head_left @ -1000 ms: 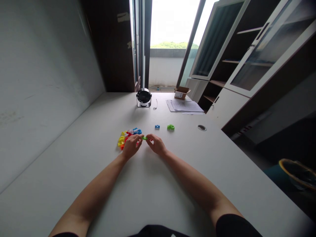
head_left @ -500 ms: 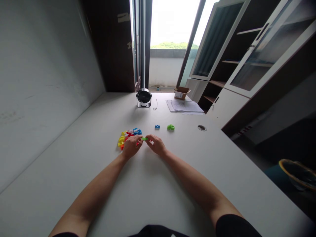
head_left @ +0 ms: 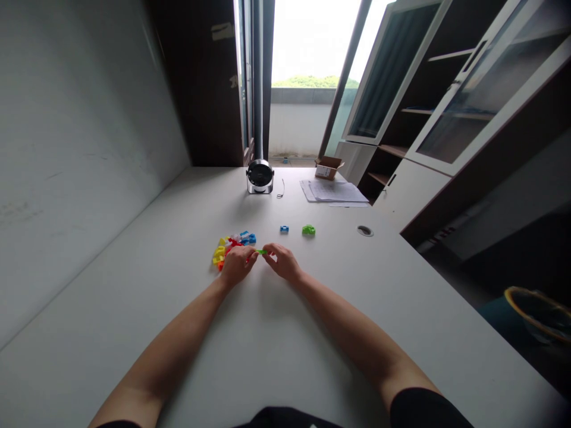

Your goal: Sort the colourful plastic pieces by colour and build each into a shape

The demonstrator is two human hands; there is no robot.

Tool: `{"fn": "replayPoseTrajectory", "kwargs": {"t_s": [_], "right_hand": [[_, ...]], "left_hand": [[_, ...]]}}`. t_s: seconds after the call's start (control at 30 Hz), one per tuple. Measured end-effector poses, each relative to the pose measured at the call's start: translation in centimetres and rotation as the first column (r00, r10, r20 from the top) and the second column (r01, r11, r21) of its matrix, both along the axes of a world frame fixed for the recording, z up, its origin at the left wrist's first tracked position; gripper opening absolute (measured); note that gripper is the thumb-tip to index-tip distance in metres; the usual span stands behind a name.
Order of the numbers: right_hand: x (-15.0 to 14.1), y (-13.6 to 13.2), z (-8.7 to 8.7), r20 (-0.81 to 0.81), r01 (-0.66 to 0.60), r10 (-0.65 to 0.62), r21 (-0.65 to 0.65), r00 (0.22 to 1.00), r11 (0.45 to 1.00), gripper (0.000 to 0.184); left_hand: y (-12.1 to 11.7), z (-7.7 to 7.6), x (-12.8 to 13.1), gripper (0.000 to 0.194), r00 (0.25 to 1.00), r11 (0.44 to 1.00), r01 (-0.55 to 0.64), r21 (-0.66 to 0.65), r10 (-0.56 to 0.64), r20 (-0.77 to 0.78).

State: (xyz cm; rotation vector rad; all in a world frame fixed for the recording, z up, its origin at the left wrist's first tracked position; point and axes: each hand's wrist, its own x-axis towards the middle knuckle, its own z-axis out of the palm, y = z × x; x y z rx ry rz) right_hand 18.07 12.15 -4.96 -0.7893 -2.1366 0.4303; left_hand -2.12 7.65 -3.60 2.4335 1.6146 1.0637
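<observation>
A small green piece [head_left: 262,252] is held at centre, between the left hand [head_left: 238,264] and the right hand [head_left: 282,261]. Its 9 o'clock end is pinched by the left grip and its 3 o'clock end by the right grip; whether the worktop [head_left: 267,351] is touched by it cannot be told. At 9 o'clock from the piece, a pile of coloured pieces [head_left: 232,242] is noted, partly hidden by the left hand. A blue piece [head_left: 284,229] is sited between 1 and 2 o'clock, and a larger green piece [head_left: 308,230] at 2 o'clock. At 12 o'clock, farther off, a round black device [head_left: 260,174] is found standing upright on its bracket
</observation>
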Motion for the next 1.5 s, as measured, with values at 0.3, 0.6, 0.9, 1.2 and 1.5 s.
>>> {"fn": "replayPoseTrajectory", "kwargs": {"t_s": [0.3, 0.6, 0.9, 1.2, 1.5], "right_hand": [[0.0, 0.0, 0.01, -0.014, -0.004, 0.004, -0.004, 1.0, 1.0, 0.01], [0.05, 0.06, 0.01, -0.022, -0.007, 0.006, -0.038, 1.0, 0.999, 0.013], [0.12, -0.08, 0.26, -0.015, 0.016, -0.016, -0.038, 1.0, 0.999, 0.014], [0.01, -0.09, 0.01, -0.035, -0.008, 0.007, -0.045, 0.999, 0.999, 0.02], [-0.02, -0.13, 0.16, -0.01, 0.009, -0.01, -0.014, 1.0, 1.0, 0.011]], "left_hand": [[-0.26, 0.49, 0.27, 0.028, 0.998, 0.999, 0.032, 0.009, -0.032, 0.049], [-0.33, 0.64, 0.35, 0.022, 0.997, 0.997, 0.075, 0.007, -0.075, 0.031], [-0.27, 0.57, 0.34, 0.02, 0.999, 0.999, 0.045, 0.017, -0.045, 0.02], [-0.16, 0.23, 0.27, 0.014, 1.0, 0.998, -0.012, 0.056, 0.012, 0.015], [-0.22, 0.35, 0.2, 0.019, 1.0, 0.999, 0.005, 0.037, -0.006, 0.012]]}}
